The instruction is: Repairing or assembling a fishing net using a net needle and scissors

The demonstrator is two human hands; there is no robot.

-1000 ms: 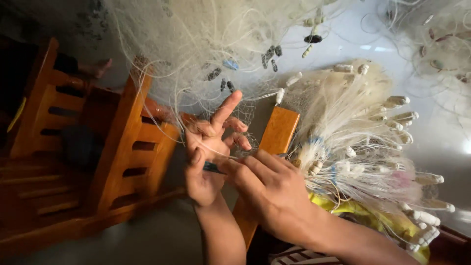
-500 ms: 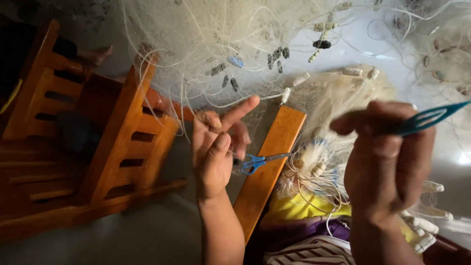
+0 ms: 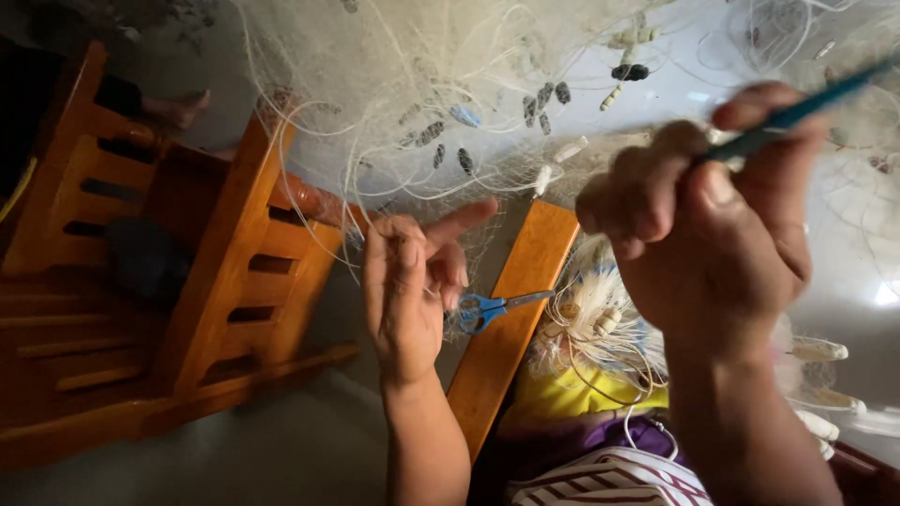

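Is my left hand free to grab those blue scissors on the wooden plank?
Probably yes: the left hand is right beside the blue scissors with nothing solid between, though fine net strands run through its fingers.

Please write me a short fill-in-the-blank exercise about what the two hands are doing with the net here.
1. The right hand holds a slim ____ netting needle.
2. The left hand pinches strands of the white ____.
3. Small blue-handled ____ lie on the wooden plank beside the left hand.

Missing words: blue; net; scissors
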